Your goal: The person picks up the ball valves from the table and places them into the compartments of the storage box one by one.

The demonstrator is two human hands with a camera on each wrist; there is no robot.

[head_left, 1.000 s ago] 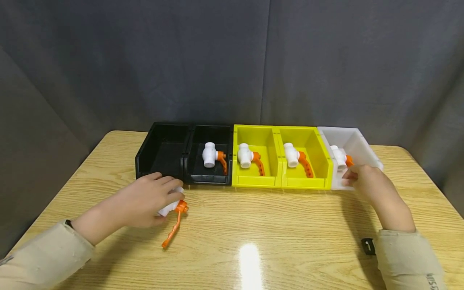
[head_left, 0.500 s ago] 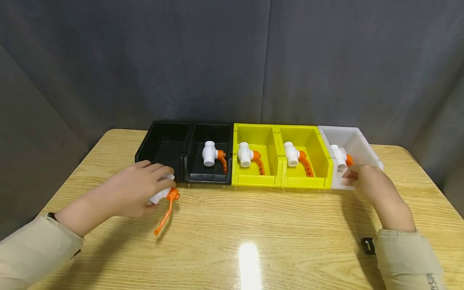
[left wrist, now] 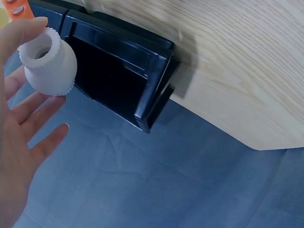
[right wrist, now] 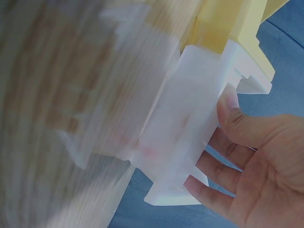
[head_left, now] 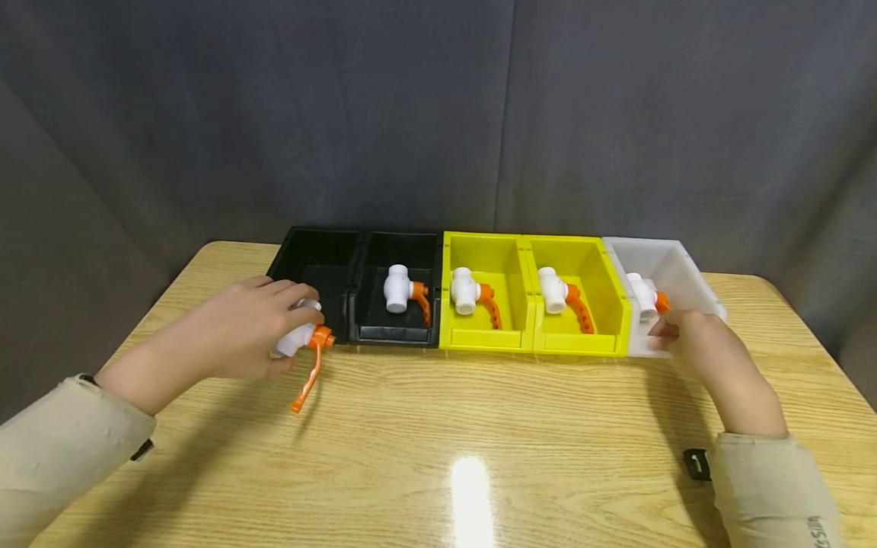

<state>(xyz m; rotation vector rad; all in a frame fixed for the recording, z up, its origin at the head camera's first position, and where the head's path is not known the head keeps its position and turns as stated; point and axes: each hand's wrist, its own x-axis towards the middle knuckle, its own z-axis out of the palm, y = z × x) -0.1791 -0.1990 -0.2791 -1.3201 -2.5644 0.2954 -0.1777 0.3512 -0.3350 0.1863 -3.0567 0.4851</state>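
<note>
My left hand [head_left: 250,327] grips a white ball valve [head_left: 296,339] with an orange lever, just in front of the leftmost black bin [head_left: 315,259]. In the left wrist view, the thumb and fingers lie round the white valve body [left wrist: 53,66], its round port facing the camera. My right hand [head_left: 706,342] reaches over the low front of the white bin [head_left: 699,281], fingers bent at another ball valve [head_left: 642,295]. Its lever is mostly hidden behind my fingers, and I cannot tell whether they hold it. In the right wrist view, fingertips [right wrist: 194,183] reach the bin's rim.
Further ball valves lie singly in the second black bin [head_left: 397,289], left yellow bin [head_left: 466,291] and right yellow bin [head_left: 552,289]. The bins stand side by side along the back of the wooden table [head_left: 384,449]. Behind hangs a grey curtain [head_left: 411,114].
My left hand has carried its ball valve away from me and slightly left, up to the front of the leftmost black bin. My right hand has stayed in place.
</note>
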